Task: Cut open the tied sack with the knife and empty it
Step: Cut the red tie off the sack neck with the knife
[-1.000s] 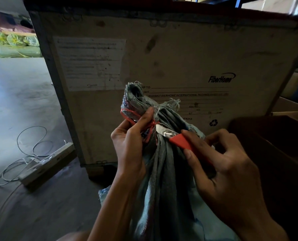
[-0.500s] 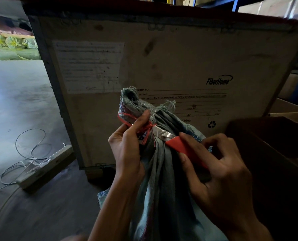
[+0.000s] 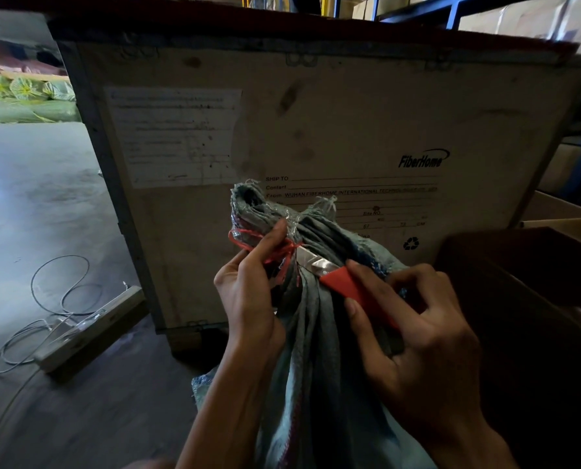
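Head view only. Sack [image 3: 316,384] stands upright between the forearms, in front of the wooden crate [image 3: 316,123], neck bunched and bound with a red tie [image 3: 248,236]. Left hand [image 3: 248,299] is wrapped round the neck just under the tie, thumb pressing up onto the gathered fabric. Right hand [image 3: 417,340] is curled round the red handle of the knife [image 3: 346,287], forefinger laid along the top; blade [image 3: 313,262] points left with its tip at the tie's knot. Delta over the last second is small: both grips unchanged, and the tip has crept slightly further in toward the knot. Most of the apparent shift looks like head movement. Tie loops still look whole, so my read is the cut is being worked but isn't through, and emptying hasn't started. Risk: the left thumb sits very near the blade path, so the stroke should pull away from it. Off to the left, a cable [image 3: 59,265] and a power strip [image 3: 89,330] lie on the floor; a dark box [image 3: 519,282] is on the right.
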The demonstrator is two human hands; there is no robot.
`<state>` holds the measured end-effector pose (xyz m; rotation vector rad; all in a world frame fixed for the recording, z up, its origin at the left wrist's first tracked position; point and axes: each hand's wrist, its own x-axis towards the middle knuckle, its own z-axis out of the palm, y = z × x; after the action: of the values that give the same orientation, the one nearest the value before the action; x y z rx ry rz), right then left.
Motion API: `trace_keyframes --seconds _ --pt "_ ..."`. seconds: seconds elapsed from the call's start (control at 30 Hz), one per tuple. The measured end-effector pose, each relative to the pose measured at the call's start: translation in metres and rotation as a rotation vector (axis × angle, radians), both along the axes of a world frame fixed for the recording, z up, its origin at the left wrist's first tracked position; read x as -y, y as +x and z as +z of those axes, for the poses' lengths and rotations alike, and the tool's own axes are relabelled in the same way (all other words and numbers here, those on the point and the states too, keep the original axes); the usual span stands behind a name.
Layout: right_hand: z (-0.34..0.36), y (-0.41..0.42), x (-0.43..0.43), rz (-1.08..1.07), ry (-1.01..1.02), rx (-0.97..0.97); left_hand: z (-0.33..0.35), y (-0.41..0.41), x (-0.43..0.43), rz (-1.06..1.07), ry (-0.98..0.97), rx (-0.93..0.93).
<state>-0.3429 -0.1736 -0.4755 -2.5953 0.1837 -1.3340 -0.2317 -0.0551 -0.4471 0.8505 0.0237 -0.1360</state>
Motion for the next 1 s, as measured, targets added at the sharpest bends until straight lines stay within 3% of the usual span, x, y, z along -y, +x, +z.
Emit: trace_keyframes --seconds 0.37,0.63,0.83,1.0 --pt "-0.006 0.003 0.000 0.014 0.060 0.051 0.000 -0.009 0.009 0.035 0.013 -0.030" --pt "-0.006 0.005 -0.002 0.049 0.152 0.056 -0.003 -0.010 0.012 0.089 -0.002 0.065" --pt "-0.006 0.004 0.004 0.052 0.134 0.087 -0.006 -0.011 0.017 0.176 0.098 0.208" --pt "-0.007 0.004 0.006 0.036 0.087 0.118 -0.008 -0.007 0.015 0.175 0.134 0.216"
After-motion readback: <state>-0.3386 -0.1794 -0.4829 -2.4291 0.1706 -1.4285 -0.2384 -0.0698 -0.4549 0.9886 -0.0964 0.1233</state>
